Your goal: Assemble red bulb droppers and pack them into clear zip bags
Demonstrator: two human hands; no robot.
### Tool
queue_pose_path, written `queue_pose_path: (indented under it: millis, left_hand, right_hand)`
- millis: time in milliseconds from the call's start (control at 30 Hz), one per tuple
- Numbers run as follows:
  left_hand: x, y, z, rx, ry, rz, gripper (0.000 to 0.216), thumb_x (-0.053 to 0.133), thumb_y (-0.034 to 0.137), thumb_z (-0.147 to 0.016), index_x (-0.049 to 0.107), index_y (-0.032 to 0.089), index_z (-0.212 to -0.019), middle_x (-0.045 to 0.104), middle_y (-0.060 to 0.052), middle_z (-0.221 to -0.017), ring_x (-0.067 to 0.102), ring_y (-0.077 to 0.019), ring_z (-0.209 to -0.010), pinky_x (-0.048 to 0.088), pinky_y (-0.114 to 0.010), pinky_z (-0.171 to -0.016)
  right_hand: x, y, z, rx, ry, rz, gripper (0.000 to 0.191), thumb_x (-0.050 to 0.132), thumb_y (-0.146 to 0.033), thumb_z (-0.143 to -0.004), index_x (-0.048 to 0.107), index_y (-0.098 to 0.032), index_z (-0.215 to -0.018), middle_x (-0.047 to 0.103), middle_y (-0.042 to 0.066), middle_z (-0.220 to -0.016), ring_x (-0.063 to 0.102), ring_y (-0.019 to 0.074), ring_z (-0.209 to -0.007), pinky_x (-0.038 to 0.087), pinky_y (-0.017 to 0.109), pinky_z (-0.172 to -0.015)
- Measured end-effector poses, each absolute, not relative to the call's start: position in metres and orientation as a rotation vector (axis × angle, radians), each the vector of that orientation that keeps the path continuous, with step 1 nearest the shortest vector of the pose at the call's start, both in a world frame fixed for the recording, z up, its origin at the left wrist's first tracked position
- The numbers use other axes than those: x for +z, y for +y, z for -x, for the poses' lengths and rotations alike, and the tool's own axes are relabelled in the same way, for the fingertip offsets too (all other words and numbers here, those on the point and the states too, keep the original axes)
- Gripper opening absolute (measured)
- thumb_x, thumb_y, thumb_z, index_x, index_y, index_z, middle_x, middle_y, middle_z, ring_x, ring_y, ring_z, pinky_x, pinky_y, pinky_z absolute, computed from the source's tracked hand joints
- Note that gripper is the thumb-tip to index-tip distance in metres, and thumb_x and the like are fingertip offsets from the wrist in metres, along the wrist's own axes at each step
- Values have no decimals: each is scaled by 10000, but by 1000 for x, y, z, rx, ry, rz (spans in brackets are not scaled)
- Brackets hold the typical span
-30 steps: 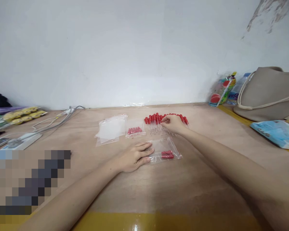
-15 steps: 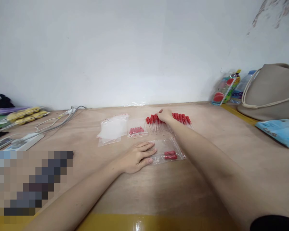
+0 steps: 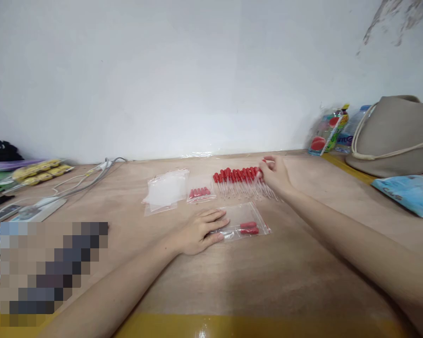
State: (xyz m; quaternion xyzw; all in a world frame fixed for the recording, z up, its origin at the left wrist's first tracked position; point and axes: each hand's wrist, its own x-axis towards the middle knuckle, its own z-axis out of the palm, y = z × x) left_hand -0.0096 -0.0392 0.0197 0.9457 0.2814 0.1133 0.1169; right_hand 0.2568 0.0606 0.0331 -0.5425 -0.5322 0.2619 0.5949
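My left hand lies flat with fingers outstretched on the left side of a clear zip bag, which has a few red rubber bulbs at its lower right. At the right end of a row of droppers, with red bulbs away from me and clear tips toward me, my right hand is closed. Its fingers seem to pinch one dropper; a bit of red shows at the fingertips, and the rest is partly hidden. Left of the row lies a small bag with several red bulbs.
A stack of flat zip bags lies left of the small bag. At the far left are cables, a power strip and yellow packets. To the right stand bottles and a grey bag, with a blue packet in front.
My right hand has moved right, from over the middle of the dropper row to its right end, uncovering the bulbs beneath. My left hand stays on the bag.
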Motion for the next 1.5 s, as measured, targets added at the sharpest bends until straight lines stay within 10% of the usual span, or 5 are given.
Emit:
queue_pose_path:
  millis: [567, 833, 1500]
  left_hand:
    - [21, -41, 8, 300, 908, -2766, 515, 370, 419, -890, 255, 248, -1362, 316, -62, -1404, 283, -211, -1287, 264, -407, -1052]
    - [22, -42, 8, 289, 922, -2759, 507, 353, 431, -892, 262, 254, -1358, 307, -55, -1408, 280, -219, -1288, 255, -411, -1056]
    - [19, -40, 7, 327, 910, -2784, 503, 364, 419, -891, 265, 256, -1357, 342, -56, -1388, 303, -199, -1275, 270, -403, -1050]
  right_hand:
    - [4, -24, -274, 1466, -917, 1214, 127, 606, -112, -690, 502, -176, -728, 618, 21, -677, 596, 97, -577, 509, 214, -568]
    - [9, -18, -284, 1248, -1643, 1472, 299, 699, -375, -618, 554, -155, -757, 438, -80, -407, 375, 40, -346, 252, 161, -331]
    - [5, -21, -256, 1078, -1943, 1071, 267, 577, -401, -716, 665, -150, -727, 617, 17, -625, 532, 117, -557, 415, 234, -519]
